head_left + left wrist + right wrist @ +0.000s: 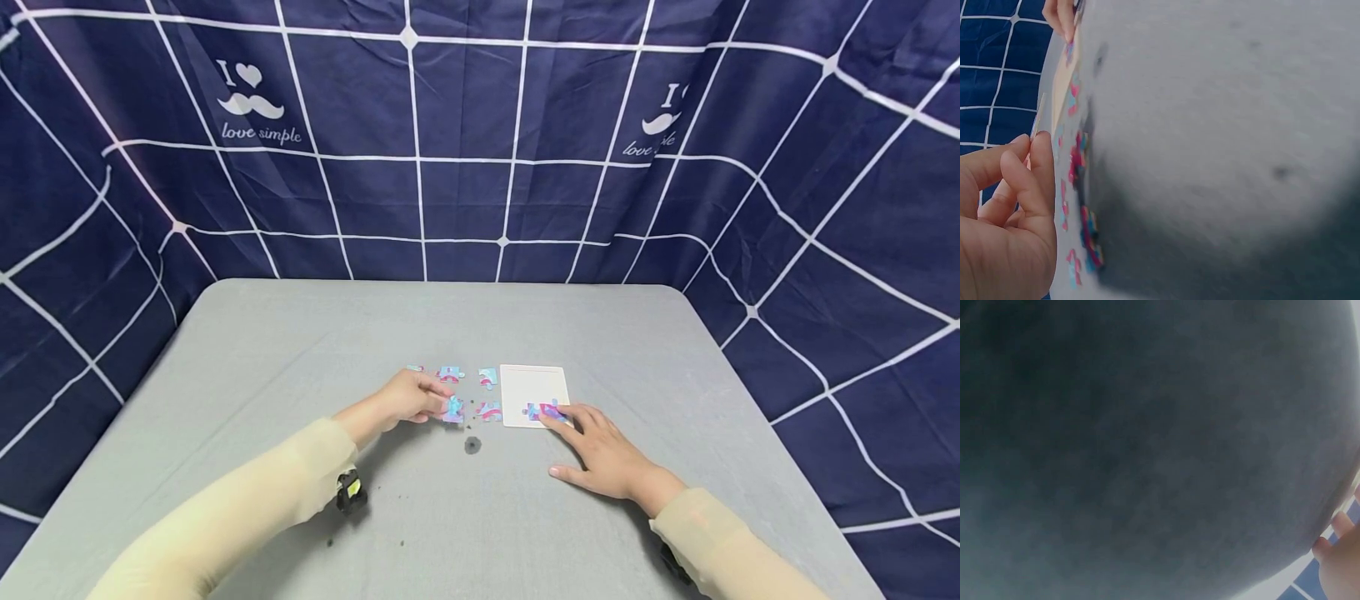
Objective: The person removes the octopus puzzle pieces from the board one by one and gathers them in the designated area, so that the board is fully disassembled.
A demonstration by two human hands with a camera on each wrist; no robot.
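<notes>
My left hand (pixel 408 397) pinches a blue and purple jigsaw piece (pixel 453 410) between thumb and fingers. In the left wrist view that piece (pixel 1039 115) shows edge-on, raised at the fingertips. A square white puzzle tray (pixel 531 383) lies to the right, with joined purple and pink jigsaw pieces (pixel 544 411) in its lower right corner. My right hand (pixel 607 457) lies at that corner, its extended fingertips touching these pieces, the thumb apart on the table. In the right wrist view only part of the right hand (pixel 1342 562) shows at the edge.
Several loose blue and pink jigsaw pieces lie left of the tray, among them one at the back (pixel 450 374), one by the tray's upper side (pixel 488 377) and one lower (pixel 490 411). Dark spots (pixel 472 445) mark the grey table (pixel 315 333). A dark blue checked curtain (pixel 465 200) hangs behind.
</notes>
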